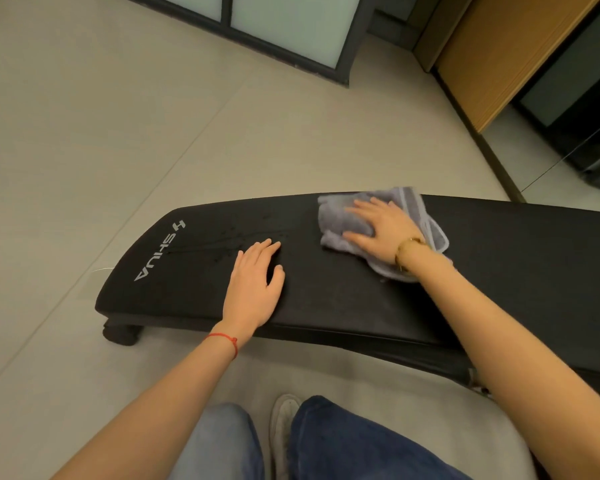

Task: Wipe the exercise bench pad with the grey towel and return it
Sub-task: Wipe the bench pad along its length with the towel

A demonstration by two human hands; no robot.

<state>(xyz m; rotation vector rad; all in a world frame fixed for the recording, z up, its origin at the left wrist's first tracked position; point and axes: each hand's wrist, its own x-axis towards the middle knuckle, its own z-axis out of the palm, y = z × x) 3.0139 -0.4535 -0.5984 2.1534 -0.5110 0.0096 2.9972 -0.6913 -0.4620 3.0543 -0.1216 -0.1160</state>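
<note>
The black exercise bench pad (343, 292) runs across the middle of the view, with white lettering at its left end and small water drops near the middle. A crumpled grey towel (336, 216) lies on the pad's far edge. My right hand (378, 225) presses flat on the towel, fingers spread, thumb tucked under a fold. Left of it, my left hand (253, 289) rests flat on the bare pad, holding nothing.
Pale tiled floor (101, 133) surrounds the bench. A dark-framed glass panel (284, 32) stands at the back, a wooden cabinet (499, 53) at the back right. My legs in jeans and a light shoe (283, 427) are at the bottom, close to the bench.
</note>
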